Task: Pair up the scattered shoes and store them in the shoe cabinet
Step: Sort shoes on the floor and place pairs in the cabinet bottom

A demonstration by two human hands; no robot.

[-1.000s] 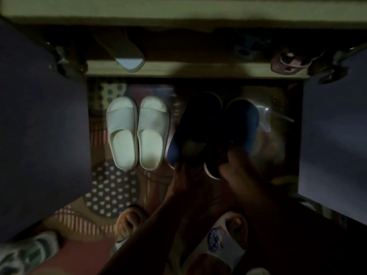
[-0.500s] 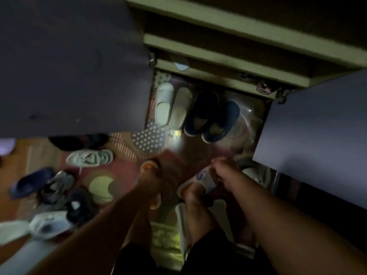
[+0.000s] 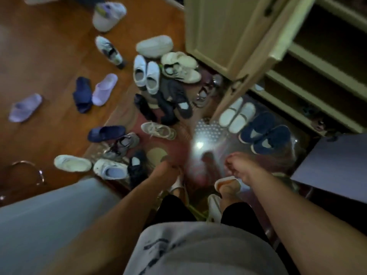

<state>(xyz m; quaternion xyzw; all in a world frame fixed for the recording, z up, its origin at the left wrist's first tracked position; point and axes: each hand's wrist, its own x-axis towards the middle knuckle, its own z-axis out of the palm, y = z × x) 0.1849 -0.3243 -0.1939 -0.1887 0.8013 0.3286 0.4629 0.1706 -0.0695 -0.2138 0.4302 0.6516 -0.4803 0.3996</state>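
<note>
Both hands [image 3: 241, 168] apparently hold nothing; navy slippers [image 3: 265, 132] sit beside white slippers [image 3: 237, 114].

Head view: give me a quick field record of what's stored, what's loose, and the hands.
stored: white slippers and navy slippers, each paired side by side at the bottom of the cabinet
loose: purple slides lie apart; navy slides apart; sneaker pile by the door
left hand: holds nothing
right hand: holds nothing
</note>
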